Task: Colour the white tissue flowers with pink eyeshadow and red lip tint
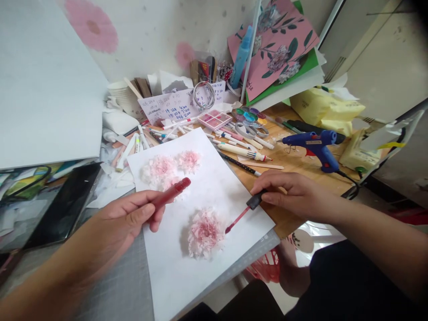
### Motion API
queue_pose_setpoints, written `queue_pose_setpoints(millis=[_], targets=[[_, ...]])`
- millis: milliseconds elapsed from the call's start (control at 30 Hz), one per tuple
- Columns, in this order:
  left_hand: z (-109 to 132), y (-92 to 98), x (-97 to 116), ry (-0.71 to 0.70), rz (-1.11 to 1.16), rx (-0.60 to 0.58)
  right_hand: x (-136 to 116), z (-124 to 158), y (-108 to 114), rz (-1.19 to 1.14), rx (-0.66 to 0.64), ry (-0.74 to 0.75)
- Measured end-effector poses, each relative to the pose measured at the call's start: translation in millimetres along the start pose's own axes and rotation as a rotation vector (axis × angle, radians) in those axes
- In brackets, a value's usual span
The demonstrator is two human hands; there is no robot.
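Observation:
My left hand (135, 213) is wrapped round an uncapped red lip gloss tube (171, 195), its mouth tilted up to the right. Between the fingers of my right hand (290, 196) is the black cap of the lip gloss wand (238, 219). The wand's red tip points down left, close to the right edge of a white paper flower with a pink centre (206, 233); I cannot tell whether they touch. Several smaller pink and white flowers (161, 166) lie farther back on the white sheet of paper (177, 285), one partly hidden by the tube.
Behind the sheet lie many pens (240, 150), a pink palette (214, 119) and scissors (250, 130). A blue glue gun (314, 145) with a cord stands at the right. Left are a black tablet-like panel (63, 205) and paper scraps; a handwritten card (180, 104) stands at the back.

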State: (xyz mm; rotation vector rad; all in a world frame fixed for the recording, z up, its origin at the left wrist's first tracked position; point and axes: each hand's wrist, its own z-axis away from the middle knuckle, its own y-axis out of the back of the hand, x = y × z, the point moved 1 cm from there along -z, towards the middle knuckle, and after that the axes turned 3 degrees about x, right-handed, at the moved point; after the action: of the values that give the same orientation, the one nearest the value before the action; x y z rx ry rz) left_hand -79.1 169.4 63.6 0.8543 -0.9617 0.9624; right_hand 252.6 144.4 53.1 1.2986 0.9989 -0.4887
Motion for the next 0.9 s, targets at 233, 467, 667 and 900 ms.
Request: queue_pose_setpoints(millis=[233, 467, 667, 900], targets=[[0.4, 1.2, -2.4, -0.003, 0.003, 0.006, 7.6, 0.5, 8.4, -0.017, 0.067, -0.024], [0.2, 0.7, -1.8, 0.01, -0.003, 0.02, 1.3, -1.9, 7.0, 0.016, 0.047, -0.002], [0.3, -1.8, 1.1, -0.017, 0.015, 0.008, -1.3, 2.2, 5.4, -0.031, 0.115, 0.019], [-2.5, 2.0, -9.3, -0.048, 0.047, 0.016, -0.3, 1.1, 2.2, 0.062, 0.161, -0.04]])
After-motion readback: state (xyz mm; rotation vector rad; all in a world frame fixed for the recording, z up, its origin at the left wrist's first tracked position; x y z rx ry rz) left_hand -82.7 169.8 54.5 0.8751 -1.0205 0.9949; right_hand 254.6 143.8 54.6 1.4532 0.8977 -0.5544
